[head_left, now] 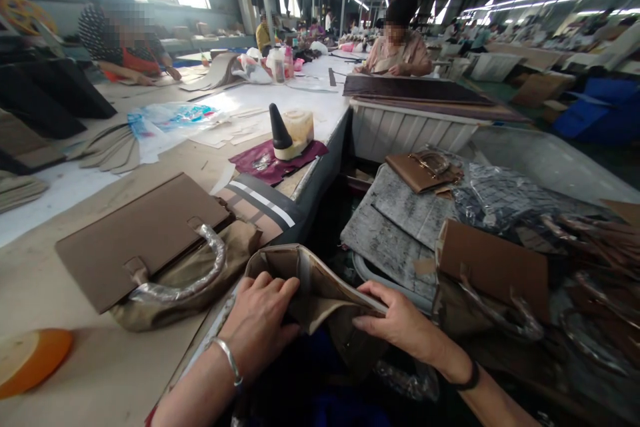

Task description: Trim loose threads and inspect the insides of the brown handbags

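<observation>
The left hand (265,310) grasps an open bag (323,303) at nine o'clock; the right hand (387,313) pinches it at three. A brown-flapped handbag (145,233) lies on the desk (125,363) at ten.

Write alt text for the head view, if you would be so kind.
A person's left hand and right hand hold an open brown handbag by its rim at the edge of a worktable. A second brown handbag with a plastic-wrapped handle lies on the table; more handbags lie rightward.

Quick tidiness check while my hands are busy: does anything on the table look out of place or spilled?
I see no spill. The crumpled plastic bag looks untidy, lying beside loose strips on the table.
</observation>
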A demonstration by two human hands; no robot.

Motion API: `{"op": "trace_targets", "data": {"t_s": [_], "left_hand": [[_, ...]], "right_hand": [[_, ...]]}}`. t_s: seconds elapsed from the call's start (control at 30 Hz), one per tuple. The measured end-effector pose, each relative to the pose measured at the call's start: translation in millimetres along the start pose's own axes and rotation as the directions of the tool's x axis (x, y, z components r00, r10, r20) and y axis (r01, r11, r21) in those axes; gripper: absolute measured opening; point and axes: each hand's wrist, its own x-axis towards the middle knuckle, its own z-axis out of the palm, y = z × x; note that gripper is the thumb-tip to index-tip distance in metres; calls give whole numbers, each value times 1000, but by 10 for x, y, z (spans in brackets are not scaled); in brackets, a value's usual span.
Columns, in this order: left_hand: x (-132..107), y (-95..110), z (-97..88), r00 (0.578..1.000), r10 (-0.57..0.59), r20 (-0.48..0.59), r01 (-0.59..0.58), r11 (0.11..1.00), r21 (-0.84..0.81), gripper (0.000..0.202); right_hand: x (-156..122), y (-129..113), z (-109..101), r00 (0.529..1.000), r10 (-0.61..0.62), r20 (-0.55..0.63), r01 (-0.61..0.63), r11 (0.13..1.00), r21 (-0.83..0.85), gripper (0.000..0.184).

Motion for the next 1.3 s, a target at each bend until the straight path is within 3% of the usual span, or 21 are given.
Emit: {"op": "trace_targets", "data": {"t_s": [0.13,0.23,0.3,0.37,0.5,0.7,0.83,0.9,1.07,1.23,1.3], "left_hand": [[94,185,8,988,137,-65,-140,990,-34,53],[184,219,49,980,181,-82,-184,983,-27,25],[251,178,79,983,175,-60,-176,984,-17,11],[313,104,104,984,171,-42,-172,985,-33,20],[402,-49,162,984,157,-83,-165,981,-98,13],[471,-181,217,986,163,-44,-166,983,-82,10],[481,-220,180,984,174,34,-170,980,-101,45],[491,-214,154,982,170,83,-161,981,-105,49],[548,-161,72,957,226,182,-225,974,-23,24],[507,-91,-104,974,159,162,-157,987,-22,11],[421,-42,-187,974,187,125,-184,982,-37,11]], "right_hand": [[36,3,6,1000,-1,22,1,1000,25,29],[44,-10,18,999,9,39,-9,1000,18,30],[46,-19,17,998,14,56,-14,1000,9,34],[67,-18,7,998,9,60,-8,1000,-25,35],[201,53,4,999,-18,29,22,990,-138,30],[425,301,57,995,-32,94,30,999,23,33],[402,327,23,995,20,94,-26,998,57,32],[352,288,-14,993,30,114,-39,996,79,30],[230,197,-141,987,28,159,-58,980,190,30],[145,141,-293,969,52,243,-110,967,231,33],[108,123,-351,952,55,300,-131,963,238,35]]}}
